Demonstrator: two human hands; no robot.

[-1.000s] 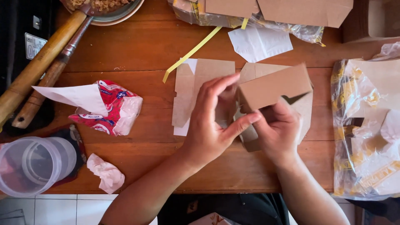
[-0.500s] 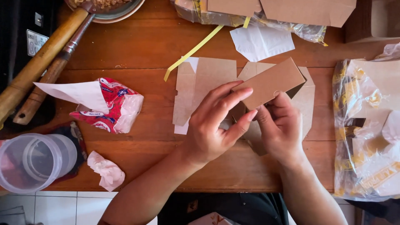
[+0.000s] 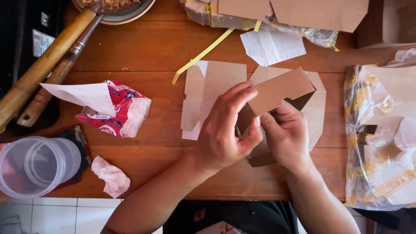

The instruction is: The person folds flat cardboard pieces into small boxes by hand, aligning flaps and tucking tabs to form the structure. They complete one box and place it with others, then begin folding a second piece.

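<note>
Both my hands grip a half-folded brown cardboard box (image 3: 281, 92) above the wooden table (image 3: 143, 56). My left hand (image 3: 225, 130) wraps its left side, fingers stretched over the top flap. My right hand (image 3: 288, 136) holds it from the right and below, thumb pressed against the inside. Flat cardboard blanks lie under the box: one (image 3: 212, 86) to the left and another (image 3: 318, 108) behind it on the right.
A red and white plastic bag (image 3: 119, 110) with white paper lies at left, a crumpled tissue (image 3: 110, 175) and clear plastic cup (image 3: 34, 167) near the front edge. Wooden handles (image 3: 43, 69), a dish (image 3: 125, 8), a yellow strip (image 3: 201, 56) and bagged cardboard (image 3: 385, 138) surround the work spot.
The box's top flap has been folded down and flattened between my hands. My left fingers have stretched further over the flap. Nothing else on the table moved.
</note>
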